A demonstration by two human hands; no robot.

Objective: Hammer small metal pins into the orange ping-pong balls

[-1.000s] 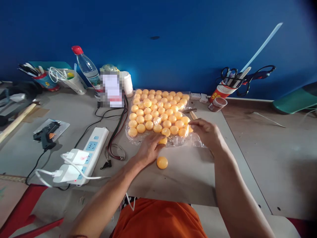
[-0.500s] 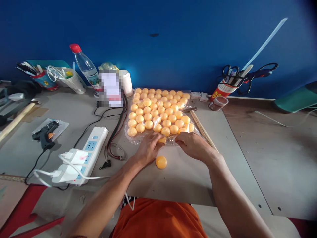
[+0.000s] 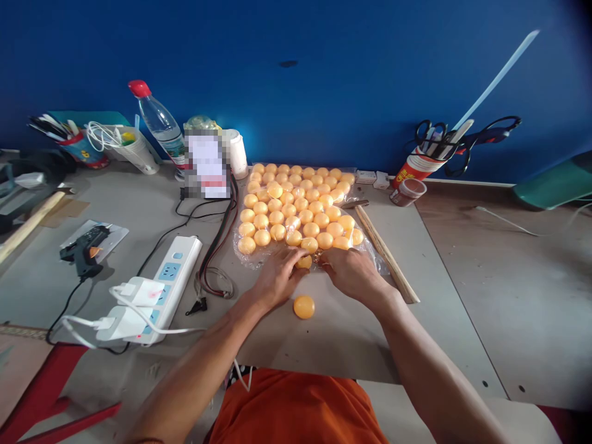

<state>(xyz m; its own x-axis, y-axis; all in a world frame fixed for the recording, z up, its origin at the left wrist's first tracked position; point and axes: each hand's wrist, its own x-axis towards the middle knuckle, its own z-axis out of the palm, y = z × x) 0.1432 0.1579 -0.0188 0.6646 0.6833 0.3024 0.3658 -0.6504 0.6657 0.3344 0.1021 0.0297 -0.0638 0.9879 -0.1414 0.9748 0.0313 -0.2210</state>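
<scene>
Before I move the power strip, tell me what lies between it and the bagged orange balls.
The head view shows a black-and-red cable bundle between the power strip and the orange balls, with a small black clip near its lower end.

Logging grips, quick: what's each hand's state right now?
Left hand: closed on a ball.
Right hand: curled near that ball; whether it holds anything cannot be told.
</scene>
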